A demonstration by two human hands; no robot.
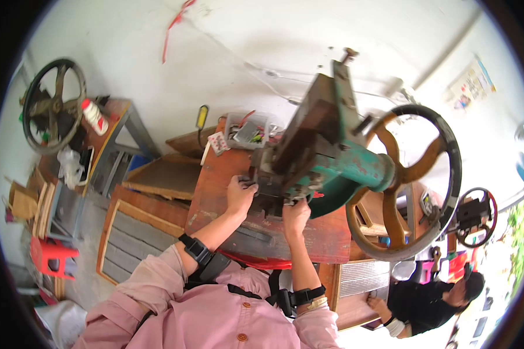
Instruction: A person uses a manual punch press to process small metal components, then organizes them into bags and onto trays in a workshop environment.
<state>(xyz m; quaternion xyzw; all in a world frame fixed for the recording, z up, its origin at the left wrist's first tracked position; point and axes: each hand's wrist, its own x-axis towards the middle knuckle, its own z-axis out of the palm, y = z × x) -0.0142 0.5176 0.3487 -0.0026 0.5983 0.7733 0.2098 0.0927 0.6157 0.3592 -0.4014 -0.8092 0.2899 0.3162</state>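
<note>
A green, worn hand press (355,163) stands on a reddish-brown wooden table (327,239), its large black-rimmed handwheel (452,168) on the right. My left hand (240,196) is at the left side of the dark metal block (269,184) under the press's slide. Its fingers are curled in, and what they grip is too small to make out. At the block's front right, my right hand (297,216) has fingers and thumb pinched together just below small metal fittings (303,189). Whatever lies between those fingertips is hidden.
Behind the table's left part sits a clear plastic bin (247,131) of small items. Wood-framed trays (140,232) lean at left, near a red stool (52,257) and another handwheel machine (55,107). A person in black (422,305) works at lower right.
</note>
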